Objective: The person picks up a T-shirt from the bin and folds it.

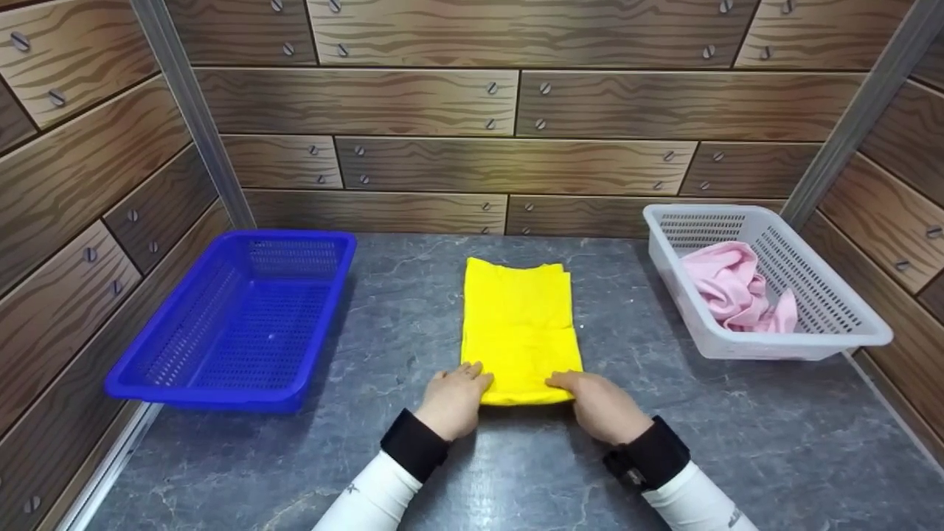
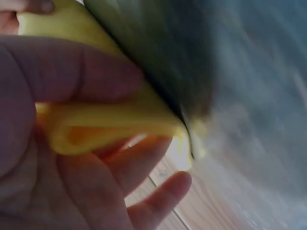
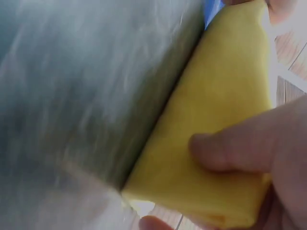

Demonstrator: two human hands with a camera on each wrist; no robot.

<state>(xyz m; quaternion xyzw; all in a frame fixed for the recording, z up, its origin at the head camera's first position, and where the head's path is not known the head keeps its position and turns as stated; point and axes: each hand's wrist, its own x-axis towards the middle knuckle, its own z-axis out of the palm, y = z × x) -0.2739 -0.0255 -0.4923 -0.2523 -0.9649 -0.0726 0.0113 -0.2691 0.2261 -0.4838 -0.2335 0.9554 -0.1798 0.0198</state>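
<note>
A folded yellow cloth (image 1: 520,317) lies flat on the grey marbled table (image 1: 413,295), lengthwise away from me, several layers thick. At its near left corner, my left hand (image 1: 451,404) pinches the folded edge. My right hand (image 1: 606,405) grips the near right corner in the same way. In the left wrist view the thumb (image 2: 96,76) presses on top of the yellow fold (image 2: 91,132), with fingers underneath. The right wrist view shows the thumb (image 3: 230,146) across the upper layer of the cloth (image 3: 225,86); most of the other fingers are hidden below it.
To the left stands a blue plastic basket (image 1: 206,397) with nothing in it. A white basket (image 1: 796,342) at the right holds a crumpled pink cloth (image 1: 726,284). Wood-patterned walls (image 1: 516,162) close off the back and both sides.
</note>
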